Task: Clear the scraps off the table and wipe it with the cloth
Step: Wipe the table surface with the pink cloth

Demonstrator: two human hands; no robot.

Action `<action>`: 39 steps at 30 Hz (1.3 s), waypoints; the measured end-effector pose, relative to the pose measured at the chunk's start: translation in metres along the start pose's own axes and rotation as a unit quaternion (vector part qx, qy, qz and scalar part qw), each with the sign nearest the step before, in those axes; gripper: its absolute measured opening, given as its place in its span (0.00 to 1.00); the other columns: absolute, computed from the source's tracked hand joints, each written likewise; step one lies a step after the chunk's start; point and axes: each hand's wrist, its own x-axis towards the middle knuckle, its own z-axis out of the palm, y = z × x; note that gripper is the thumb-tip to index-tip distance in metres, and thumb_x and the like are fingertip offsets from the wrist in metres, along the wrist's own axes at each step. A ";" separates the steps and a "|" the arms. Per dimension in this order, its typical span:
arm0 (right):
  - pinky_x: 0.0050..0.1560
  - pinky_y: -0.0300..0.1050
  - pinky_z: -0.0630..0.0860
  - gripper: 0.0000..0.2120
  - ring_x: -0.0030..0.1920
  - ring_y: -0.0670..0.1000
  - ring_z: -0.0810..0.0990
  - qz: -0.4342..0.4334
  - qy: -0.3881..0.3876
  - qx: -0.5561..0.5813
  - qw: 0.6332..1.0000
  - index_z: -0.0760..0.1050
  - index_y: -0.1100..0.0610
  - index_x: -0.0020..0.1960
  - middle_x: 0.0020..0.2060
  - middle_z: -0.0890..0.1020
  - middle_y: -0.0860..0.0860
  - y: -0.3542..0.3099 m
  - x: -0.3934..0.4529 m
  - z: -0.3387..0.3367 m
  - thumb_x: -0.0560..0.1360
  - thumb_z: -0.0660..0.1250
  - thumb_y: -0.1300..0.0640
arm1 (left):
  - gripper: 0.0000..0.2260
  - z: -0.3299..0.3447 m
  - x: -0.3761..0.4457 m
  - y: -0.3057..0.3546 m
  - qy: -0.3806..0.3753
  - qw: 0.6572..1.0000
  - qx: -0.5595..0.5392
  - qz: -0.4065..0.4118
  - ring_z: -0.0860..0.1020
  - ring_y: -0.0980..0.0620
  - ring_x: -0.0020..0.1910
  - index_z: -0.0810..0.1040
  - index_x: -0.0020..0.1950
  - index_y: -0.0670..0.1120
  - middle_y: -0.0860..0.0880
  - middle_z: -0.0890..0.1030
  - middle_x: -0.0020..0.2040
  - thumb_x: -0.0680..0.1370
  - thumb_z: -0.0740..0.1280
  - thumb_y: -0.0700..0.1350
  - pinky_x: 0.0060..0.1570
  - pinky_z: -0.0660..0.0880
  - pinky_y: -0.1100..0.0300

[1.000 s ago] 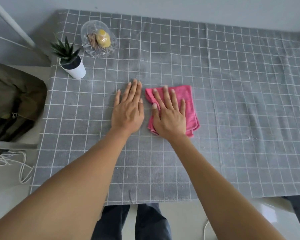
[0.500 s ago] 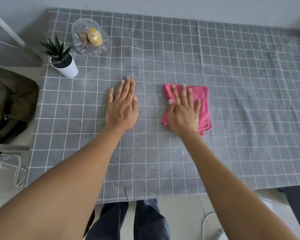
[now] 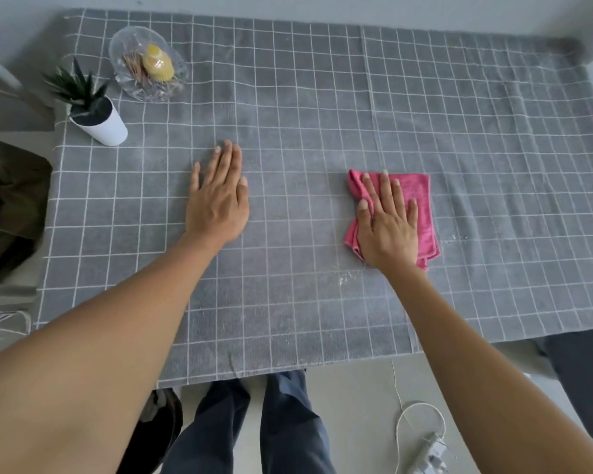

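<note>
A folded pink cloth [image 3: 415, 196] lies on the grey checked tablecloth [image 3: 322, 114], right of centre. My right hand [image 3: 387, 224] presses flat on the cloth with fingers spread, covering its left half. My left hand [image 3: 218, 200] rests flat on the bare tablecloth to the left, fingers together, holding nothing. Small white crumbs [image 3: 347, 277] lie just below the cloth's near-left corner, and a few more crumbs [image 3: 458, 238] sit to the right of the cloth.
A small potted plant in a white pot [image 3: 98, 119] and a clear glass dish with a yellow item [image 3: 148, 65] stand at the far left corner. A dark bag [image 3: 11, 206] lies left of the table. A white cable and charger [image 3: 425, 446] lie on the floor.
My right hand has slid the pink cloth to the right, away from my left hand. My left hand has stayed in place on the tablecloth.
</note>
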 end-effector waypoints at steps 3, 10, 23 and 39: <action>0.75 0.53 0.34 0.24 0.77 0.47 0.39 -0.004 -0.004 -0.005 1.000 0.40 0.39 0.76 0.77 0.43 0.44 -0.003 0.000 0.000 0.82 0.39 0.43 | 0.24 -0.001 -0.006 0.006 -0.021 1.000 -0.014 -0.011 0.43 0.52 0.77 0.44 0.78 0.45 0.49 0.44 0.79 0.83 0.44 0.48 0.74 0.38 0.47; 0.74 0.59 0.35 0.24 0.77 0.49 0.38 -0.006 -0.021 0.008 1.000 0.39 0.43 0.77 0.78 0.42 0.47 -0.007 -0.004 0.000 0.82 0.38 0.43 | 0.25 0.014 -0.083 0.054 -0.026 0.999 -0.037 0.028 0.43 0.53 0.77 0.45 0.78 0.46 0.50 0.45 0.78 0.81 0.39 0.53 0.74 0.37 0.48; 0.76 0.55 0.39 0.24 0.77 0.47 0.42 -0.146 -0.013 0.003 0.989 0.46 0.42 0.77 0.78 0.47 0.45 -0.036 -0.082 0.024 0.82 0.41 0.44 | 0.24 0.019 -0.101 0.052 0.002 1.000 -0.008 0.017 0.47 0.53 0.77 0.50 0.78 0.46 0.50 0.51 0.78 0.82 0.44 0.48 0.75 0.43 0.47; 0.74 0.57 0.34 0.25 0.76 0.47 0.37 -0.093 -0.037 0.016 0.995 0.41 0.42 0.77 0.77 0.41 0.44 -0.067 -0.114 0.034 0.81 0.39 0.44 | 0.26 0.019 -0.102 0.053 -0.003 1.000 0.013 0.015 0.47 0.52 0.77 0.49 0.78 0.45 0.49 0.50 0.78 0.80 0.43 0.48 0.75 0.43 0.47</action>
